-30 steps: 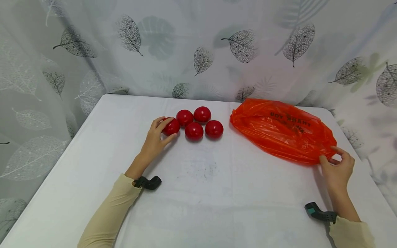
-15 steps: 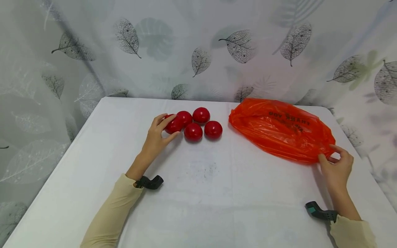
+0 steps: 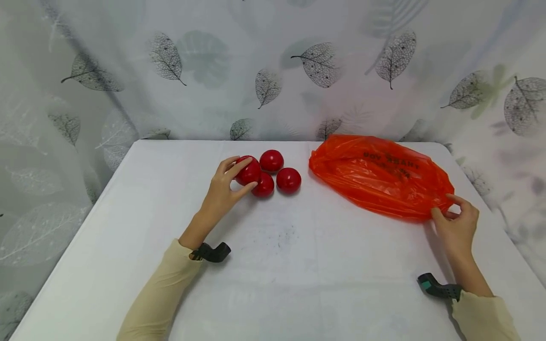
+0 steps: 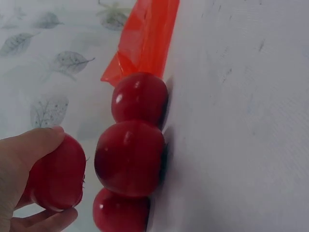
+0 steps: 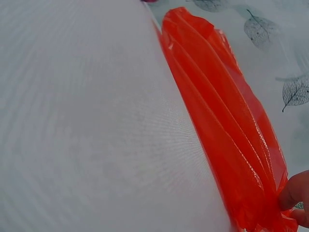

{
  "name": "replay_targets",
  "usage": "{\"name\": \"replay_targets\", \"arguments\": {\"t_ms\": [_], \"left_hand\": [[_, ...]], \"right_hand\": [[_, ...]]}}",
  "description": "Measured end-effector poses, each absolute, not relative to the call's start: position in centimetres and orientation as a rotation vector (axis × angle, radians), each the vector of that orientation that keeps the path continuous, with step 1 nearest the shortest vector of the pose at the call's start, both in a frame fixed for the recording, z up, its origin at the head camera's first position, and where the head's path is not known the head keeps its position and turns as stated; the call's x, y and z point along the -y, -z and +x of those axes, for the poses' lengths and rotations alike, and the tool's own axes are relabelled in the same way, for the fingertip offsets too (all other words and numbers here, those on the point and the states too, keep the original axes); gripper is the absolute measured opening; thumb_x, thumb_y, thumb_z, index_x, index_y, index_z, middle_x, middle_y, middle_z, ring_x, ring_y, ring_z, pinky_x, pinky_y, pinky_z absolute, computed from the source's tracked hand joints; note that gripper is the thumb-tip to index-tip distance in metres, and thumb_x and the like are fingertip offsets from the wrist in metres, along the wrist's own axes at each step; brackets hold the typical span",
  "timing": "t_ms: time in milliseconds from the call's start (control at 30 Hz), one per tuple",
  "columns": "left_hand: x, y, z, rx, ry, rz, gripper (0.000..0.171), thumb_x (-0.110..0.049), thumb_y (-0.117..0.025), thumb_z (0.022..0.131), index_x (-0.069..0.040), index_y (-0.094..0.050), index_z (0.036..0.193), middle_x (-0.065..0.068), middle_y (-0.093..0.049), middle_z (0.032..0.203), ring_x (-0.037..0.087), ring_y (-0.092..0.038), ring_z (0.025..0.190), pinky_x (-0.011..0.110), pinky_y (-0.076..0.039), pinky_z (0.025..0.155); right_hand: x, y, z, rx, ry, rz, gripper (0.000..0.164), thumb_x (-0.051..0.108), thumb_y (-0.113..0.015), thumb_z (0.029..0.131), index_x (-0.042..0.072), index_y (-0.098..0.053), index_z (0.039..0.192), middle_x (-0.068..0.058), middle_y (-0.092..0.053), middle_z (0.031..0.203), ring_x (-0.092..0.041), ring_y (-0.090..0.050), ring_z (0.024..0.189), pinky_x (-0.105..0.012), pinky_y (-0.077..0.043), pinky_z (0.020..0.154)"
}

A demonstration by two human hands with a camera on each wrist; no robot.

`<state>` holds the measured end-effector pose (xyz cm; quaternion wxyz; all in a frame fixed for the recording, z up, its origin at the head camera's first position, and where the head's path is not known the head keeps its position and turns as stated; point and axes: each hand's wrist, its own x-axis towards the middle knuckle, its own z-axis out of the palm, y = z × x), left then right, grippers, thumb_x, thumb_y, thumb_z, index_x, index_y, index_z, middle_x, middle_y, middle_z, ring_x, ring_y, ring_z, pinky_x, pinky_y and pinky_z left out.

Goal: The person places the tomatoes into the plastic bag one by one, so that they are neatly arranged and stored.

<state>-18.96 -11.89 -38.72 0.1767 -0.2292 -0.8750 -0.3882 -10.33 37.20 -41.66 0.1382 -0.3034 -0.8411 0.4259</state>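
Note:
My left hand [image 3: 222, 192] holds a glossy red tomato [image 3: 249, 171] between thumb and fingers. In the left wrist view the held tomato [image 4: 60, 171] is apart from a row of other tomatoes [image 4: 130, 159], and some dark stem bits show on its side. In the head view it overlaps the front tomato [image 3: 263, 185] of the group; further ones sit at the back [image 3: 271, 161] and to the right [image 3: 288, 180]. My right hand [image 3: 458, 225] pinches the near right corner of an orange-red plastic bag [image 3: 375, 177] with printed lettering. The bag lies rather flat.
Everything lies on a white-covered table [image 3: 298, 265], the tomatoes and bag near its far edge. Behind it hangs a leaf-patterned curtain [image 3: 204, 90]. A dark camera mount is strapped on each wrist.
My left hand has moved right with the tomato, which is now in front of the one that stood beside it. The right hand keeps its grip on the bag. The head view has shifted slightly.

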Motion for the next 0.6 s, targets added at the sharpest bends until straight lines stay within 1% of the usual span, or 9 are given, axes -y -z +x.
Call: {"name": "replay_targets", "arguments": {"t_ms": [267,467,600], "left_hand": [[9.9,38.1,-18.6,2.463,1.142,-0.703,0.058,-0.019,-0.077,0.085,-0.017,-0.054,0.138,0.017,-0.045,0.138,0.032,-0.046,0.127,0.048,-0.052,0.094],[8.5,37.7,-18.6,2.429,1.162,-0.725,0.058,-0.018,-0.078,0.084,-0.017,-0.054,0.137,0.017,-0.046,0.138,0.032,-0.046,0.128,0.049,-0.053,0.092],[7.3,37.1,-19.1,2.4,1.178,-0.741,0.058,-0.019,-0.079,0.083,-0.017,-0.055,0.137,0.017,-0.047,0.137,0.031,-0.046,0.127,0.049,-0.053,0.092]], "right_hand": [[-37.3,42.0,-9.9,2.453,-1.152,-0.828,0.052,0.019,-0.054,0.093,0.002,-0.04,0.141,-0.015,-0.031,0.142,0.006,-0.037,0.076,0.003,-0.033,0.062],[-36.9,42.0,-9.8,2.44,-1.161,-0.819,0.051,0.017,-0.054,0.093,0.002,-0.041,0.14,-0.015,-0.031,0.142,0.003,-0.038,0.077,0.002,-0.035,0.061],[-36.9,41.8,-10.0,2.432,-1.168,-0.814,0.051,0.018,-0.054,0.093,0.003,-0.04,0.14,-0.014,-0.031,0.142,0.005,-0.038,0.079,0.003,-0.035,0.063]]}}
